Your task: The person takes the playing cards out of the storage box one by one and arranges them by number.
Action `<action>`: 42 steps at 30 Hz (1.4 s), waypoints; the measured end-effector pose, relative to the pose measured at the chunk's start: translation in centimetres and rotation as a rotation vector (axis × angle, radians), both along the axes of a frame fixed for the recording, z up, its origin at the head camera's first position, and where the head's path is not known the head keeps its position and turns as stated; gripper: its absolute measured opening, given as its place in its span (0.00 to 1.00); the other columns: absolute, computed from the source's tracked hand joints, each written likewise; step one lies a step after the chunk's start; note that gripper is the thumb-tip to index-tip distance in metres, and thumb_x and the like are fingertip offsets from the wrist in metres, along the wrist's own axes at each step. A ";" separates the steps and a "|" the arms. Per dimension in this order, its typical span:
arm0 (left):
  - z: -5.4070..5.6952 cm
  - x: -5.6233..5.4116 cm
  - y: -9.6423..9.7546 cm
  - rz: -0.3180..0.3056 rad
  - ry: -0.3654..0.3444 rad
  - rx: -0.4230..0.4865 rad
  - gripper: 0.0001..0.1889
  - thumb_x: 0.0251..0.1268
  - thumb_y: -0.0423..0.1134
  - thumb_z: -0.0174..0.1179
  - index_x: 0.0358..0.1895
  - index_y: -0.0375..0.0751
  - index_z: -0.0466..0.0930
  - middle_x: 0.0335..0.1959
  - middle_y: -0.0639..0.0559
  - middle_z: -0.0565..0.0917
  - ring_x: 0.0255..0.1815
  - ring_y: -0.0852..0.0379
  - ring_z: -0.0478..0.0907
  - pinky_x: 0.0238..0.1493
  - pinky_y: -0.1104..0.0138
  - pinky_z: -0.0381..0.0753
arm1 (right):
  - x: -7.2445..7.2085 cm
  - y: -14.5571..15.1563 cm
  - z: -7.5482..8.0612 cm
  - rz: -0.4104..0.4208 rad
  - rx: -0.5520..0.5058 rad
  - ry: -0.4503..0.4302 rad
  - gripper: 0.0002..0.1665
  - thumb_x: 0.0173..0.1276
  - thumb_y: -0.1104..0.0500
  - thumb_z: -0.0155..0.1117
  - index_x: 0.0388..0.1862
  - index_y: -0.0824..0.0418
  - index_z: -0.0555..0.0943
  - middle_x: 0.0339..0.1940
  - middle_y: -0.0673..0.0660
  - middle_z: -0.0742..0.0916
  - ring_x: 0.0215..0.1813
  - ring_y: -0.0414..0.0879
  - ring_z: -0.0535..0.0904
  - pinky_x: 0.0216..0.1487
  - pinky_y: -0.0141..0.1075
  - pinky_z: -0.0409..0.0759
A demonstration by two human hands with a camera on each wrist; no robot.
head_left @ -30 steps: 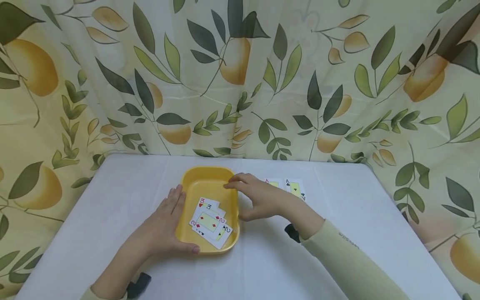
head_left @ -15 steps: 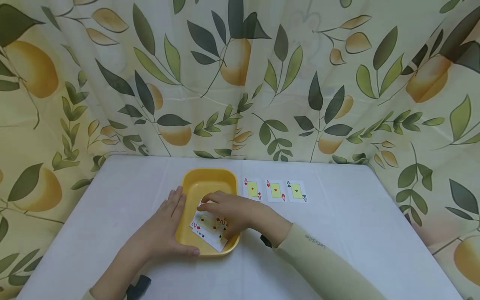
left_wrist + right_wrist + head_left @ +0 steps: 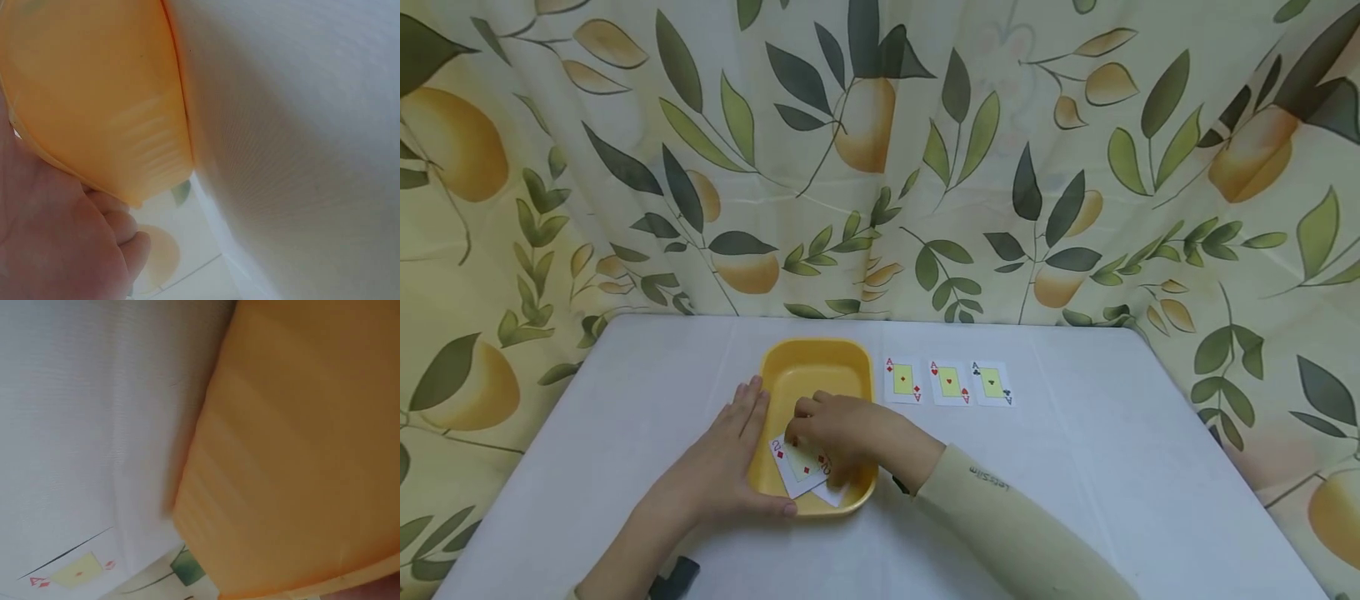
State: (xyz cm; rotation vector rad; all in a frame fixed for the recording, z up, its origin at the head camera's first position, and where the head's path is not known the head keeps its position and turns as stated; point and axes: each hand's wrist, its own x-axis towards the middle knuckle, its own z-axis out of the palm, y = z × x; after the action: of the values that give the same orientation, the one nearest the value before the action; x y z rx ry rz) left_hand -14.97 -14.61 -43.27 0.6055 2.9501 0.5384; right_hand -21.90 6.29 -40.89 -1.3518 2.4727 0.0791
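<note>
A yellow tray [image 3: 816, 367] stands on the white-covered table, with playing cards in its near half. My left hand [image 3: 733, 454] lies against the tray's left side, its fingers straight along the wall and the thumb at the near corner. Inside the tray, my right hand [image 3: 842, 429] has bent fingers over the cards; its fingertips touch the two of diamonds [image 3: 797, 471]. Part of another card [image 3: 831, 493] shows beneath, its face mostly covered. Whether the right fingers pinch a card is hidden. The right wrist view shows the tray's outer wall [image 3: 294, 444].
Right of the tray, three aces lie face up in a row: the ace of diamonds [image 3: 902, 382], the ace of hearts [image 3: 950, 383] and the ace of clubs [image 3: 992, 384]. A fruit-patterned curtain [image 3: 880, 167] hangs behind the table [image 3: 1075, 450].
My right hand has moved left from beside the tray into it, uncovering the aces, and its fingers have bent. The two of diamonds has shifted left and turned. My left hand stays at the tray.
</note>
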 end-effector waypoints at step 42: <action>0.2 0.1 0.0 -0.003 -0.025 -0.011 0.77 0.33 0.86 0.60 0.80 0.34 0.42 0.83 0.43 0.37 0.83 0.42 0.35 0.79 0.46 0.50 | 1.0 -2.3 -0.6 -0.087 0.014 0.114 0.47 0.44 0.28 0.77 0.60 0.48 0.77 0.47 0.46 0.75 0.47 0.40 0.67 0.49 0.30 0.74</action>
State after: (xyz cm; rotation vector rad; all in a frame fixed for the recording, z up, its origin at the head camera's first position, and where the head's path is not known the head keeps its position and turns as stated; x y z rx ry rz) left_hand -14.84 -14.62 -43.10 0.5973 2.9266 0.5250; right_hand -20.94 4.04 -41.53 -1.2655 2.6159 0.1573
